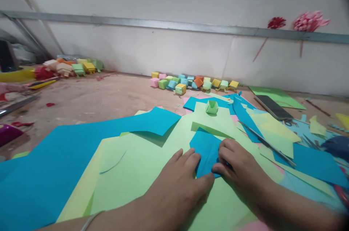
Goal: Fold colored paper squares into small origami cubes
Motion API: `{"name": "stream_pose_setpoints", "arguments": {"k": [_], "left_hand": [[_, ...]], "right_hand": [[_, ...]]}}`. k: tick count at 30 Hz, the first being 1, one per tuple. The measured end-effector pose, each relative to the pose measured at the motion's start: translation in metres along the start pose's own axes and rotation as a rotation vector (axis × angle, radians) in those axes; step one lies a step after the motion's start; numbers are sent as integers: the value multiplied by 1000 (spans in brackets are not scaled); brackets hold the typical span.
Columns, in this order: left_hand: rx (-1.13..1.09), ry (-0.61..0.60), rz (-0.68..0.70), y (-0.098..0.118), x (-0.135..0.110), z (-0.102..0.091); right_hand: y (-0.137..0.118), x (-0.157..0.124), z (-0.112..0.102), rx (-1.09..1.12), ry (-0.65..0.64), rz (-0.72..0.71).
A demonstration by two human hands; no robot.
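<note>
A small piece of folded blue paper [207,149] lies on a large light green sheet [131,180], with creases across its face. My left hand [182,176] holds its left and lower edge, the fingertips pressing down and the thumb along the bottom. On the opposite side my right hand [237,162] pinches the paper's right edge between thumb and curled fingers; the fold under those fingers is partly hidden. Just beyond stands a small open green paper box [212,107]. To the right of my right hand are scissors [268,143], lying across paper scraps.
A large blue sheet [54,162] spreads at the left. Several colourful paper cubes [180,89] stand near the wall, with more paper boxes [79,69] at the far left. A phone [272,106] lies at the right, beside a green sheet [286,98]. Paper flowers [311,22] hang above.
</note>
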State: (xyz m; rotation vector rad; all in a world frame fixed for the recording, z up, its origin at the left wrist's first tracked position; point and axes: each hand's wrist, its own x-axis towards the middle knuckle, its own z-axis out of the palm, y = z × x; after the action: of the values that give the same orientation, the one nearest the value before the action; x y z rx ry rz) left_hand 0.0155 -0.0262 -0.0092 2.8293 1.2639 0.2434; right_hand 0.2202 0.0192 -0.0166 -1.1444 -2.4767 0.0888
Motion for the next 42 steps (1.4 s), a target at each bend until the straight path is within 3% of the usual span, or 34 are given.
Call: {"name": "stream_pose_setpoints", "arguments": {"k": [10, 20, 27, 31, 36, 42], "left_hand": [[-2, 27, 19, -2, -3, 0], [10, 37, 33, -3, 0, -4], [-4, -24, 21, -2, 0, -9], [-35, -104, -1, 5, 1, -8], [-28, -121, 0, 8, -2, -4], [-80, -158, -10, -2, -5, -22]], "right_hand": [[-2, 2, -3, 28, -5, 6], [4, 5, -20, 199, -214, 135], [21, 8, -34, 259, -336, 174], [23, 10, -36, 311, -364, 209], [24, 13, -36, 356, -433, 240], [21, 15, -39, 380, -445, 276]]}}
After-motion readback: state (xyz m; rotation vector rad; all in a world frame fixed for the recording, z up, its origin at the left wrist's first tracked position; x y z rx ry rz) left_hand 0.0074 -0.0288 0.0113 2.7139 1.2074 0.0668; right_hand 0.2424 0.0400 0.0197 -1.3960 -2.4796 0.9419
